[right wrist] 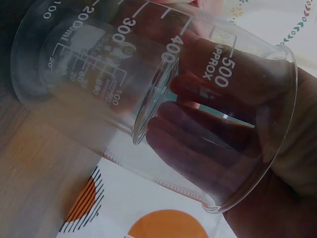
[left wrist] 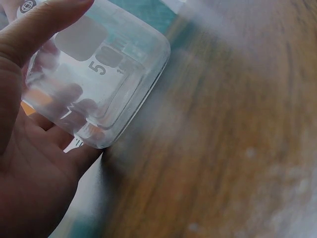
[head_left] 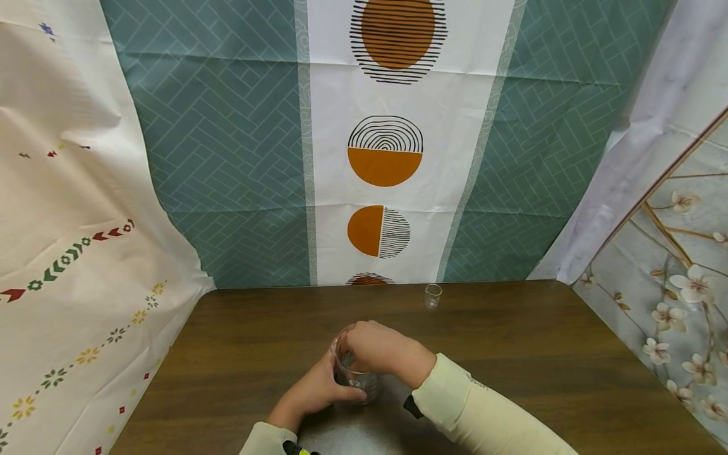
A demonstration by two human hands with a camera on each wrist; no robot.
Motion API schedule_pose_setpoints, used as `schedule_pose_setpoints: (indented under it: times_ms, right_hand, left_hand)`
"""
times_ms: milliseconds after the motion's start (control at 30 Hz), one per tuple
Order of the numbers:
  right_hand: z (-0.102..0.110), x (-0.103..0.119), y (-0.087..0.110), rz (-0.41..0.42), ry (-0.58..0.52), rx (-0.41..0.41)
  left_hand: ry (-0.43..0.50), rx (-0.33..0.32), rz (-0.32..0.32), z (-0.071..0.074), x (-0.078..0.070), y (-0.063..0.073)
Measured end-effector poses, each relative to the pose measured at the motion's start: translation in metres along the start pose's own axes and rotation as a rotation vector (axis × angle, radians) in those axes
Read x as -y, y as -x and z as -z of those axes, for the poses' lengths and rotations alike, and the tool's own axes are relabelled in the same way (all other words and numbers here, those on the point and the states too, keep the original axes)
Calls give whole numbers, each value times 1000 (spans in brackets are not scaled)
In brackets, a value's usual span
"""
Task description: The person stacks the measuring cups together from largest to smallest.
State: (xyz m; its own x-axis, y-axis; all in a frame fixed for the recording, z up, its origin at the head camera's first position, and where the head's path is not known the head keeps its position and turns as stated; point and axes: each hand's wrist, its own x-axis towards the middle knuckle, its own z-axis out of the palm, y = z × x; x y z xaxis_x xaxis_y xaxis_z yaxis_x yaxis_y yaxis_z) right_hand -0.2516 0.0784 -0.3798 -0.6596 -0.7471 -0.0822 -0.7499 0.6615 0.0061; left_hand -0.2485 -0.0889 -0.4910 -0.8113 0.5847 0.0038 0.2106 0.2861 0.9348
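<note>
Left grip (head_left: pixel 318 387) curls round large beaker (head_left: pixel 366 382) | right grip (head_left: pixel 378 347) inside it, at small beaker (right wrist: pixel 101 74), pinch unclear | straight movement should avoid knocks

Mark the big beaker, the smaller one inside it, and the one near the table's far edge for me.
Big beaker (head_left: pixel 364 381), head view: front wall.
Inner beaker (right wrist: pixel 106 88), right wrist view: printed wall.
Far beaker (head_left: pixel 432 297), head view: side wall.

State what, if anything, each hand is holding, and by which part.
The left hand holds the large beaker around its side wall. The right hand reaches inside it, fingers by the smaller beaker; whether they grip it cannot be told.
</note>
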Motion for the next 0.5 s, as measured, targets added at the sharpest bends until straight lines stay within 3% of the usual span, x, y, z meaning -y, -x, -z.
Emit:
schedule_pose_setpoints:
  times_ms: [500]
  right_hand:
    - [2,0,0,1,20,5]
  left_hand:
    - [5,-8,-43,0,3,-2]
